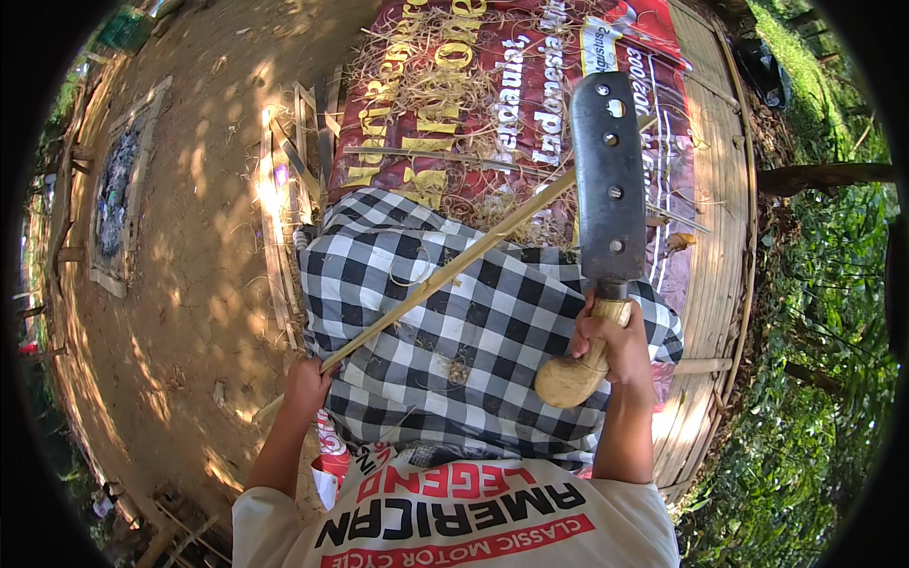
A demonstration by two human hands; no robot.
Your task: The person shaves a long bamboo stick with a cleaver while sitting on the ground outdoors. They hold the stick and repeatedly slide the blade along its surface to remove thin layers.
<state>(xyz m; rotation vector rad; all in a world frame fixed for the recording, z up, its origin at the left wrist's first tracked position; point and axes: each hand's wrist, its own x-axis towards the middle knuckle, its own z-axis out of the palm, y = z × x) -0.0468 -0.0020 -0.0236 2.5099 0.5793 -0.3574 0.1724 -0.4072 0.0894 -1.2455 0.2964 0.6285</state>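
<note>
In my right hand (pixel 620 346) is a large machete, its fingers wrapped round the pale wooden handle (pixel 579 371). The broad dark blade (pixel 608 170) has several round holes and points away from me, raised above the banner. My left hand (pixel 305 386) is closed round the near end of a long split bamboo strip (pixel 445 273). From there the strip slants up to the right across my lap, and its far part passes behind the blade. A black-and-white checked cloth (pixel 426 350) covers my legs beneath it.
A dark red printed banner (pixel 417 114) strewn with curly shavings (pixel 454 80) lies ahead, over a bamboo slat platform (pixel 715 208). Thin strips (pixel 445 154) rest on it. Bare earth (pixel 208 189) spreads left, with a framed panel (pixel 123 189); green plants (pixel 824 256) grow right.
</note>
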